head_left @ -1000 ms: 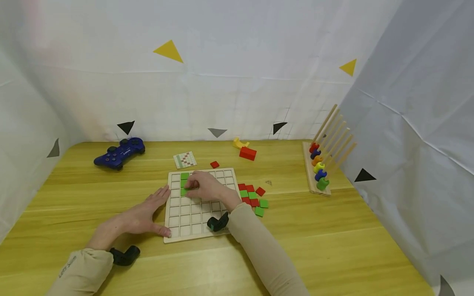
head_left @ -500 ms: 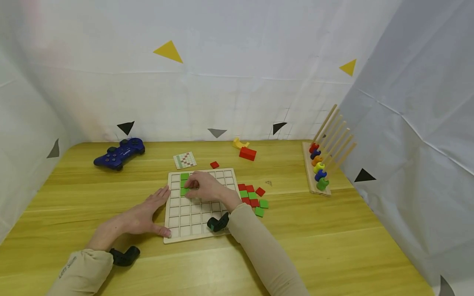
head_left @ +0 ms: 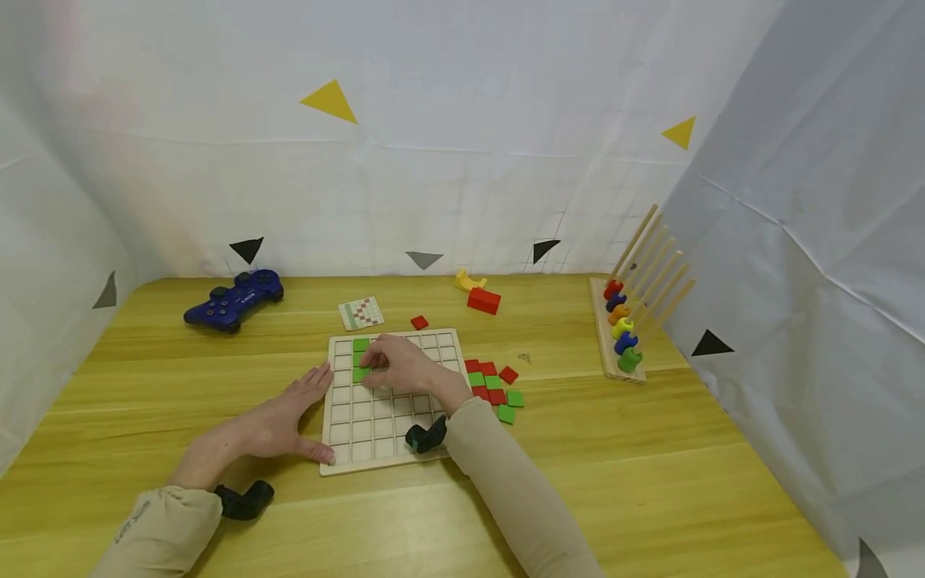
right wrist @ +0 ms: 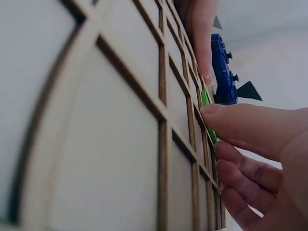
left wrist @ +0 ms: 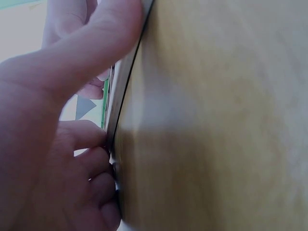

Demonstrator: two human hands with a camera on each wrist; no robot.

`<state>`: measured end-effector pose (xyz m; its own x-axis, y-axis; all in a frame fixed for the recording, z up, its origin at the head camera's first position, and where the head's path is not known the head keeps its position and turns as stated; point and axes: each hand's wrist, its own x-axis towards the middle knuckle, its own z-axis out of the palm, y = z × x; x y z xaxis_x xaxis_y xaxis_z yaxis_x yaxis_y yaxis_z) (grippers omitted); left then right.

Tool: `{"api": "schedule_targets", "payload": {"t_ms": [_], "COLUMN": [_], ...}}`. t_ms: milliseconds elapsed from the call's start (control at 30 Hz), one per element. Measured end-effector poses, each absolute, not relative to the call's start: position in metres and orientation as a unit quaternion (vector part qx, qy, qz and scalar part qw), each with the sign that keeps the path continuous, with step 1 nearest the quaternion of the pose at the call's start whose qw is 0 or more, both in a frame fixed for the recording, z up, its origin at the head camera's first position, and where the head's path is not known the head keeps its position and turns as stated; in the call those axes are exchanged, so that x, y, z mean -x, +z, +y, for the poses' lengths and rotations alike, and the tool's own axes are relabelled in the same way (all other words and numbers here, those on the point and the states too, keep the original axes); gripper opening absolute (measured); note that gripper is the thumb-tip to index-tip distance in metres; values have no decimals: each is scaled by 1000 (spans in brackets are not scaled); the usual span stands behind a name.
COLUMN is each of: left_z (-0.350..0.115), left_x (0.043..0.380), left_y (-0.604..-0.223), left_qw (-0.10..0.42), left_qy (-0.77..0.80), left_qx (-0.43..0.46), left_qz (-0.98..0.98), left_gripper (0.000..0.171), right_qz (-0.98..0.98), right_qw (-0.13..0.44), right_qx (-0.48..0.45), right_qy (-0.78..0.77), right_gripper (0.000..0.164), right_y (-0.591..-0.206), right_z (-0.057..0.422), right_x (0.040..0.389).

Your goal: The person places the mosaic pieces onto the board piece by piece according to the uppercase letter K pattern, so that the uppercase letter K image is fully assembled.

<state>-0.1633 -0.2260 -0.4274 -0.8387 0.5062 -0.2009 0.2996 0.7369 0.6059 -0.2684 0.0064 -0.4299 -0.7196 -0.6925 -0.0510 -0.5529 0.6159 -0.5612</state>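
Observation:
A square wooden grid board (head_left: 360, 431) lies on the table in the head view. Green tiles (head_left: 360, 345) fill cells in its second column near the top. My right hand (head_left: 405, 365) bends over that column, its thumb and curled fingers at a green tile (right wrist: 212, 134) in the right wrist view; the fingers partly cover it. Spread along the board's left side, my left hand (head_left: 278, 419) rests its thumb on the near left corner, with fingertips at the left edge. Loose red and green tiles (head_left: 496, 396) lie at the board's right edge.
A patterned card (head_left: 361, 313) and one red tile (head_left: 419, 322) lie behind the board. Farther back are a red block (head_left: 483, 300) and a yellow curved piece (head_left: 469, 280). A blue game controller (head_left: 234, 300) is at left, a wooden peg rack (head_left: 625, 329) at right.

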Motion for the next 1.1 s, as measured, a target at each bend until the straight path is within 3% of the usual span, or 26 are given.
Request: {"api": "schedule_targets", "payload": {"t_ms": [433,1100], "left_z": [-226,-226], "left_x": [166,164], "left_y": [-431,-429], "left_qw": [177,174], "left_qy": [289,290], "left_qx": [-221,-221], "left_qz": [914,915], "left_gripper": [125,126], "right_qz": [874,877], "right_qw": [138,146], "right_qx": [370,326], "right_qy": [-283,-322], "right_gripper": [34,26], "right_y": [-390,-394], "right_z": [35,147], "right_x": [264,282]}}
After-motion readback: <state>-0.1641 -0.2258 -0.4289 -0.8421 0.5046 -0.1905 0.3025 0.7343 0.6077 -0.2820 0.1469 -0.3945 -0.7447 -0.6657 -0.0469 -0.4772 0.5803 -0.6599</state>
